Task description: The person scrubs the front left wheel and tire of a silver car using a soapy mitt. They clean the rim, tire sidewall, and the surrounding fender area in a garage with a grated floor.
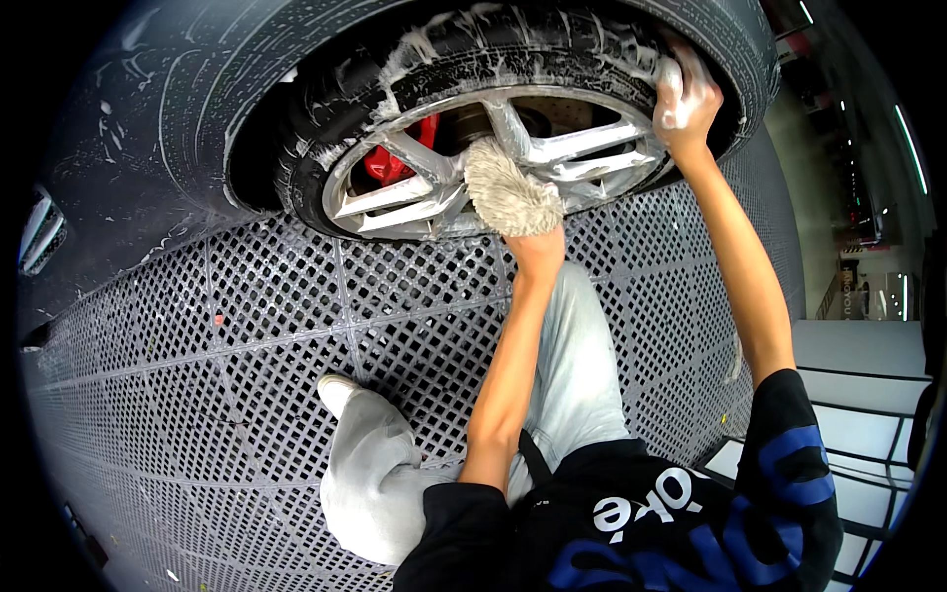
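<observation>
My left hand (538,248) is inside a shaggy beige wash mitt (507,185), and only the wrist end shows. The mitt presses on the centre and spokes of a silver alloy wheel (584,144), hiding the hub. Up on the right, my right hand (684,103), coated in white foam, grips the shoulder of the black tire (444,74); its fingertips are partly hidden by the wheel arch. Suds streak the tire's tread and sidewall. Behind the spokes, a red brake caliper (388,163) and part of a brake disc (562,115) are visible.
Foam-streaked dark grey car bodywork (200,96) surrounds the wheel. Below lies a grey plastic grating floor (274,296) with small bits of debris. My bent legs (584,348) and a pale shoe (336,392) are close to the wheel. White panels (858,436) stand at the right.
</observation>
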Tool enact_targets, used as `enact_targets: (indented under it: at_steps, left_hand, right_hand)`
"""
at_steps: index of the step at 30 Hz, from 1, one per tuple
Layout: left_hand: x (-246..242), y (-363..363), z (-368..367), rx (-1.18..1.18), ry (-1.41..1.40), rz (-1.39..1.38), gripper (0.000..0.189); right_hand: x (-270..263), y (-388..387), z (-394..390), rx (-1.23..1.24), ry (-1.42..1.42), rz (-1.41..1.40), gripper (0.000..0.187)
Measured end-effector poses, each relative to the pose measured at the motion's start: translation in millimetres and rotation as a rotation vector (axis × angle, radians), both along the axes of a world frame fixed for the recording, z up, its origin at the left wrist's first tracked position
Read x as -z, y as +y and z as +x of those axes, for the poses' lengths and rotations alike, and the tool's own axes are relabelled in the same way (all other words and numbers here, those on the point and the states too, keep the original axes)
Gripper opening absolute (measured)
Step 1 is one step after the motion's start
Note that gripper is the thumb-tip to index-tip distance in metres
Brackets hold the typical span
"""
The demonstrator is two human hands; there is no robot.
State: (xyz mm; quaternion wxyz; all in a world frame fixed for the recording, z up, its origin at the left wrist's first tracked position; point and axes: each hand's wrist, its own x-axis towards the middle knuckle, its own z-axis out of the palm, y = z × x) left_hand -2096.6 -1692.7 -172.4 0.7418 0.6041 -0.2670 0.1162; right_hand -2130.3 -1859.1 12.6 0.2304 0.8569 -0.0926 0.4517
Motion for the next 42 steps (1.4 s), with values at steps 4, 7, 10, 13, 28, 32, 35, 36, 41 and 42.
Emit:
enact_targets:
  at_steps: [4, 7, 10, 13, 28, 32, 35, 36, 41, 42]
  left_hand:
    - [-58.2, 1.5, 41.6, 0.002, 0.119, -0.150, 0.011]
    - [-104.1, 28.5, 46.6, 0.279, 0.625, -0.269, 0.021]
    - [-125.6, 48.0, 45.9, 0.101, 0.695, -0.774, 0.014]
    - [-114.1, 52.4, 50.5, -0.123, 0.732, -0.678, 0.015]
    - [-53.2, 13.5, 41.4, -0.098, 0.075, 0.162, 0.111]
    - [-25.6, 55.1, 99.9, -0.380, 0.156, -0.115, 0.088]
    - [-23.5, 79.1, 111.8, -0.527, 0.496, -0.181, 0.048]
    - [-27.0, 78.3, 107.0, -0.422, 0.518, -0.467, 0.043]
    - [-37.7, 41.4, 66.8, -0.304, -0.044, 0.373, 0.020]
    - [-33.1, 35.2, 63.0, -0.312, -0.064, 0.378, 0.027]
  right_hand:
    - [-0.1, -1.4, 0.7, 0.006, 0.004, -0.015, 0.041]
    - [0.3, 0.0, -0.5, -0.003, 0.008, -0.034, 0.043]
    - [-0.5, 0.5, -1.8, -0.013, 0.003, -0.043, 0.045]
    - [0.5, -2.2, -1.1, 0.011, 0.015, -0.021, 0.048]
    - [-1.3, -9.3, -5.7, 0.006, 0.046, -0.063, 0.015]
    - [0.8, -13.4, -4.7, -0.019, 0.040, -0.126, 0.028]
    - [2.1, -17.9, -3.2, -0.027, -0.001, -0.130, 0.018]
    - [2.4, -18.8, -3.9, -0.045, -0.023, -0.144, 0.018]
    - [2.6, -19.1, -5.5, -0.056, 0.002, -0.143, 0.023]
    - [2.6, -17.8, -6.0, -0.054, 0.000, -0.134, 0.023]
